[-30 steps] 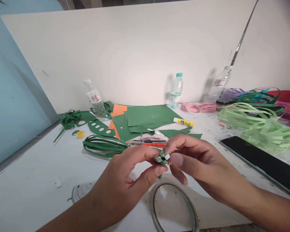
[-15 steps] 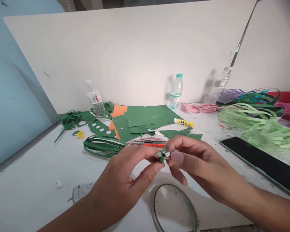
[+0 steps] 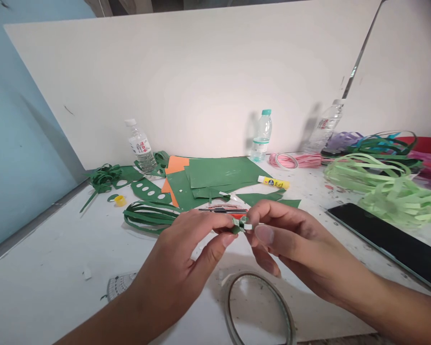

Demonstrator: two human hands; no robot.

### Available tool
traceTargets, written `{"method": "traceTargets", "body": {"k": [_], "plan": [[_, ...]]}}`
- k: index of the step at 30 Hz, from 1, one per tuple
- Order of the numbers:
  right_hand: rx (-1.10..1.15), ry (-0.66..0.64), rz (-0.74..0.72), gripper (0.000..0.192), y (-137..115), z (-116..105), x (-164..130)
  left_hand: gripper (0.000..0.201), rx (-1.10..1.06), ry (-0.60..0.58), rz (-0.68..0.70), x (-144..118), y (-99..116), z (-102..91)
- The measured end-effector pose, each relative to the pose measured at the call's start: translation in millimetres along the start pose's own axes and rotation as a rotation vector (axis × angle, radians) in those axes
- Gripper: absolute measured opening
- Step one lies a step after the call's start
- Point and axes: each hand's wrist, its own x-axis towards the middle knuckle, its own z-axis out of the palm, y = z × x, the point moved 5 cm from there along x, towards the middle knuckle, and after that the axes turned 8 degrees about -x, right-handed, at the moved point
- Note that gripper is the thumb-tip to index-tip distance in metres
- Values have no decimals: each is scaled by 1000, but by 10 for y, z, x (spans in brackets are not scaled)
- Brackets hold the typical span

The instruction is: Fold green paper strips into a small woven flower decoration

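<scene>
A small folded piece of dark green paper strips [image 3: 240, 225] is pinched between the fingertips of both hands above the white table [image 3: 50, 268]. My left hand [image 3: 185, 261] grips it from the left with thumb and forefinger. My right hand [image 3: 290, 237] holds it from the right, thumb under, fingers curled over. Most of the piece is hidden by the fingers. Just behind the hands lie a pen and a red-handled tool [image 3: 222, 210]. A tape ring [image 3: 258, 306] lies on the table below the hands.
Green and orange paper sheets [image 3: 215, 175] cover the middle. Dark green strips [image 3: 147, 215], a glue stick [image 3: 273, 182], three water bottles [image 3: 141, 146], pink strips [image 3: 294, 160], light green strips [image 3: 391, 189], a dark phone [image 3: 391, 242] and a protractor [image 3: 120, 285] lie around.
Both hands have lifted the green piece slightly and shifted it a little left; the left fingers have closed further over it.
</scene>
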Motion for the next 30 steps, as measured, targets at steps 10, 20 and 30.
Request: {"method": "traceTargets", "body": {"k": [10, 20, 30], "plan": [[3, 0, 17, 16, -9, 10, 13, 14, 1, -21, -9, 16, -6, 5], [-40, 20, 2, 16, 9, -8, 5, 26, 45, -4, 9, 5, -17, 9], [-205, 103, -57, 23, -68, 76, -10, 21, 357, 187, 340, -86, 297, -46]]}}
